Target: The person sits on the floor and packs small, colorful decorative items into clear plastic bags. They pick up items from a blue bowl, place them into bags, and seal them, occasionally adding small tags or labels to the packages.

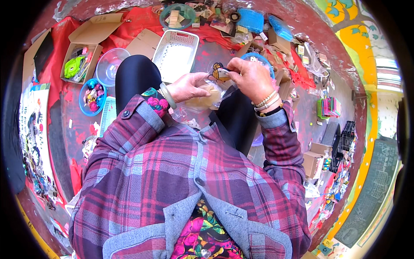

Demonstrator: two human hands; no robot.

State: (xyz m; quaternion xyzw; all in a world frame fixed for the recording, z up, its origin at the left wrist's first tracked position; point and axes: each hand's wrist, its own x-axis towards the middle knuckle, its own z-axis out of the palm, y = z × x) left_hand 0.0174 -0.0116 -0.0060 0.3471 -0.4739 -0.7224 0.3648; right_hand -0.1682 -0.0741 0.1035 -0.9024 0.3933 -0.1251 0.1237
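My left hand (186, 90) is closed on a clear plastic bag (202, 102) with something pale beige inside, held over my lap. The bag's contents are too blurred to name. Just above the bag, my right hand (255, 80) pinches the edge of a small flat yellow piece with dark outlines and a white part (220, 72). A thin dark loop seems to stick out on its left side. More clear film shows between the two hands, beside the right fingers.
A white perforated basket (176, 54) stands past my knees. To the left are a clear round basin (111, 64), a blue bowl of colourful bits (92, 98) and an open cardboard box (83, 60). A green basin (177, 17) lies farther off; a green basket (320, 108) stands right.
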